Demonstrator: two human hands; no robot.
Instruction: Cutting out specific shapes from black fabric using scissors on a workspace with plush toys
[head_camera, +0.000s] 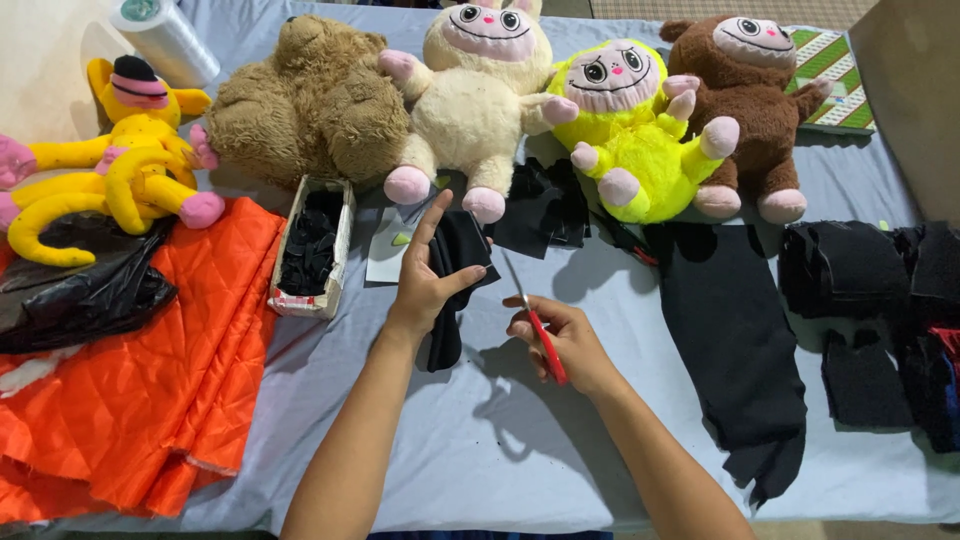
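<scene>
Grey table cover (480, 450), bare room near black felt (455, 265), scissors (535, 325).

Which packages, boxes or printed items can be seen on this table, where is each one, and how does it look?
Small open cardboard box: left of the left hand, long, white and red, filled with black scraps.
Flat printed green and white box: far right corner, behind the brown plush toy, striped pattern.
Black plastic bag: left edge, crumpled, glossy.
Roll of clear film: top left, cylindrical, whitish.

Left hand (425, 283) pinching, right hand (560, 340) clenched
</scene>
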